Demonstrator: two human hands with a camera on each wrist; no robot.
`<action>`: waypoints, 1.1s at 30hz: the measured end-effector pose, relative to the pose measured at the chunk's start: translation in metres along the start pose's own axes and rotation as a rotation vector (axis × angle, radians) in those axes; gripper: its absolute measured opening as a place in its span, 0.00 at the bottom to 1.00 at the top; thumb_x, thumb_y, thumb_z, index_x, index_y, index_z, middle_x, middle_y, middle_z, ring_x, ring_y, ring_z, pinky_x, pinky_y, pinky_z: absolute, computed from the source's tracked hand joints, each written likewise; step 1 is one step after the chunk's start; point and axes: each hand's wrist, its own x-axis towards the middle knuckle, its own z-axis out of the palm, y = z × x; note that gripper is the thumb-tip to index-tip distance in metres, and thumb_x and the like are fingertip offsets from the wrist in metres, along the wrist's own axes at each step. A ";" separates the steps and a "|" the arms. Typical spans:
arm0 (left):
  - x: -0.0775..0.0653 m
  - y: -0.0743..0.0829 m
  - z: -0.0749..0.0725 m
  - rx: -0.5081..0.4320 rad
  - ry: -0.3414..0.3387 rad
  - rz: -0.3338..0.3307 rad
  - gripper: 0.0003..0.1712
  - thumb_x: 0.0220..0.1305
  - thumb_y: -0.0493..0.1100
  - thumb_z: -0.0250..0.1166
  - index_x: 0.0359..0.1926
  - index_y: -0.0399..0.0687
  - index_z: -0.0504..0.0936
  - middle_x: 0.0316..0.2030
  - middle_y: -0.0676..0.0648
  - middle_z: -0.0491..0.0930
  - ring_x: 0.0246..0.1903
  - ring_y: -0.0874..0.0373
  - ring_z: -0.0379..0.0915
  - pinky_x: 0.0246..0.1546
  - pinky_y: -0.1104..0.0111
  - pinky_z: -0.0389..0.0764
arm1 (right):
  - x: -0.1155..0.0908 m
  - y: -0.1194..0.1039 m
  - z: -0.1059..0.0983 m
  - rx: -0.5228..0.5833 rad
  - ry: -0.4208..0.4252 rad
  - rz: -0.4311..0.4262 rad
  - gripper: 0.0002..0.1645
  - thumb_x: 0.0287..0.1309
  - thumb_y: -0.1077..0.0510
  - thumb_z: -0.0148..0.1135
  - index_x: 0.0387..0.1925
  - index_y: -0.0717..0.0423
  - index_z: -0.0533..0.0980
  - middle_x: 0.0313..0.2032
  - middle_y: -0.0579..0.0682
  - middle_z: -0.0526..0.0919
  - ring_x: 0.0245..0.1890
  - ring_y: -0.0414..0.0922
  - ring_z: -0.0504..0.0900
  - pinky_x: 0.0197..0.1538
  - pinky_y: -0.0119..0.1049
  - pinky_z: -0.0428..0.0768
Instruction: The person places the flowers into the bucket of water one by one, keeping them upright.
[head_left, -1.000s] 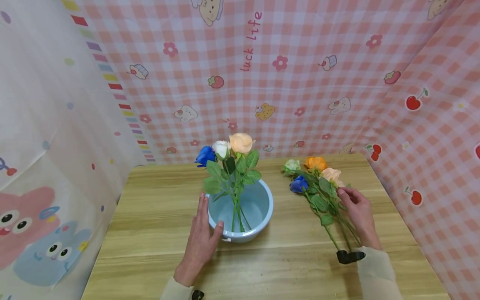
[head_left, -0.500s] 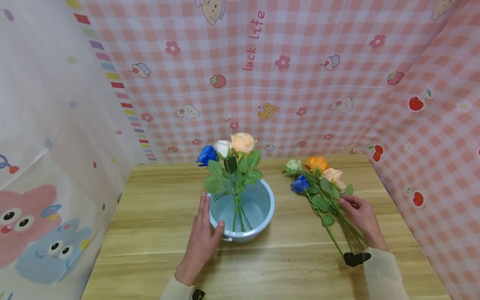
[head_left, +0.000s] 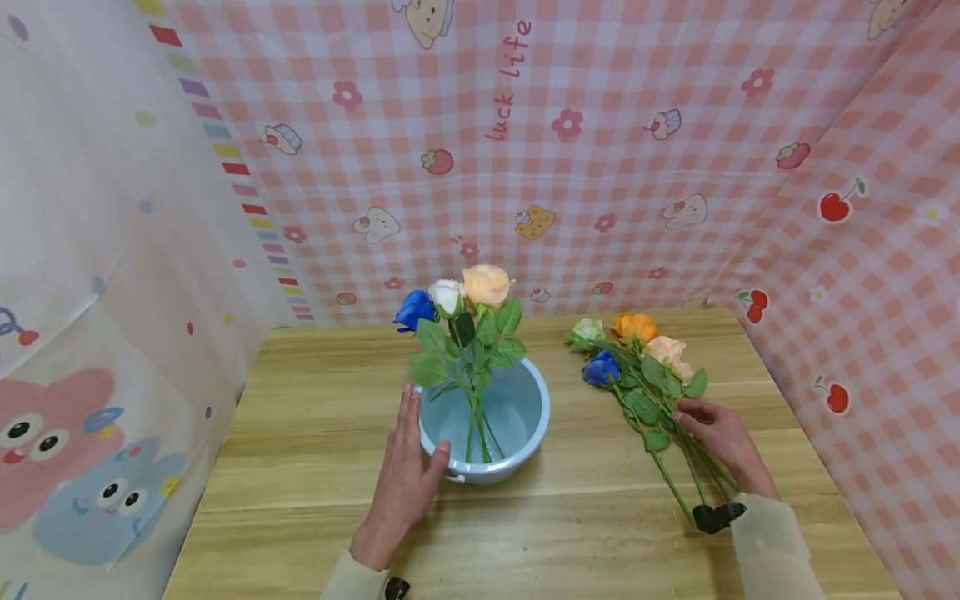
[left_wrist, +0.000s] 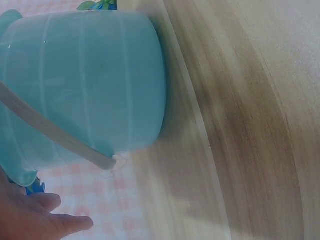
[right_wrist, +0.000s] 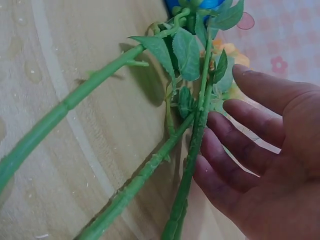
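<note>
A light blue bucket (head_left: 545, 417) stands on the table with a blue rose (head_left: 415, 311), a white rose (head_left: 447, 297) and a peach rose (head_left: 487, 285) upright in it. My left hand (head_left: 405, 471) rests along the bucket's left side, fingers straight, thumb near the rim. To the right lies a bunch of roses: pale green (head_left: 587, 332), orange (head_left: 635, 326), peach (head_left: 670, 354) and blue (head_left: 601, 368). Beside their green stems (right_wrist: 187, 175) is my right hand (head_left: 723, 437), its relaxed fingertips right at the outermost stem and not wrapped around it.
The wooden table (head_left: 300, 467) backs onto a pink checked cloth (head_left: 420, 192), with another patterned cloth close on the right. In the left wrist view the bucket's pale handle (left_wrist: 50, 127) hangs down its side. Small drops and bits lie near the stems.
My right hand has shifted slightly toward me along the stems, away from the peach bloom, and a leaf beside it now shows more. The left hand stays at the bucket.
</note>
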 end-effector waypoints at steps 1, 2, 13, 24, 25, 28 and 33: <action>0.000 0.000 0.000 -0.002 0.002 0.002 0.47 0.74 0.53 0.55 0.82 0.38 0.45 0.83 0.41 0.40 0.78 0.39 0.47 0.70 0.34 0.59 | 0.001 0.001 0.000 -0.006 -0.001 0.000 0.34 0.76 0.46 0.57 0.67 0.71 0.71 0.63 0.71 0.77 0.61 0.64 0.76 0.47 0.31 0.79; 0.000 -0.001 0.000 -0.002 0.003 0.004 0.47 0.74 0.52 0.56 0.82 0.38 0.45 0.83 0.41 0.40 0.78 0.39 0.47 0.70 0.34 0.59 | 0.001 0.001 0.001 -0.010 -0.002 0.001 0.34 0.76 0.47 0.57 0.67 0.72 0.72 0.62 0.71 0.77 0.61 0.64 0.77 0.47 0.31 0.79; -0.001 0.000 -0.001 -0.010 -0.006 -0.005 0.47 0.74 0.51 0.56 0.83 0.39 0.44 0.83 0.43 0.38 0.79 0.39 0.45 0.70 0.33 0.56 | 0.010 0.011 0.004 -0.079 0.024 -0.013 0.26 0.74 0.52 0.60 0.58 0.73 0.78 0.56 0.70 0.82 0.58 0.63 0.78 0.49 0.38 0.78; -0.001 0.000 -0.001 -0.005 -0.004 0.000 0.47 0.75 0.54 0.54 0.83 0.40 0.44 0.83 0.43 0.38 0.79 0.39 0.46 0.71 0.34 0.57 | 0.010 0.010 0.007 -0.069 0.016 0.012 0.20 0.70 0.59 0.63 0.53 0.74 0.80 0.51 0.68 0.84 0.48 0.50 0.80 0.45 0.34 0.76; -0.001 0.000 -0.001 -0.004 -0.002 0.002 0.47 0.75 0.54 0.54 0.83 0.39 0.44 0.83 0.43 0.38 0.79 0.39 0.46 0.71 0.34 0.57 | 0.010 0.010 0.007 -0.071 0.017 0.009 0.19 0.70 0.59 0.63 0.52 0.74 0.80 0.50 0.68 0.84 0.47 0.48 0.80 0.45 0.34 0.76; -0.001 0.000 -0.001 -0.004 0.000 0.007 0.47 0.75 0.54 0.55 0.83 0.39 0.44 0.83 0.41 0.39 0.79 0.39 0.45 0.71 0.35 0.57 | 0.009 0.009 0.007 -0.085 0.020 0.001 0.18 0.70 0.60 0.63 0.51 0.73 0.81 0.48 0.66 0.86 0.44 0.47 0.80 0.43 0.35 0.77; -0.001 0.000 -0.001 -0.001 0.003 0.010 0.47 0.75 0.53 0.55 0.83 0.39 0.45 0.83 0.40 0.40 0.79 0.39 0.45 0.71 0.35 0.57 | 0.008 0.007 0.006 -0.111 0.026 0.004 0.17 0.69 0.60 0.63 0.50 0.72 0.81 0.47 0.66 0.86 0.46 0.54 0.82 0.44 0.38 0.77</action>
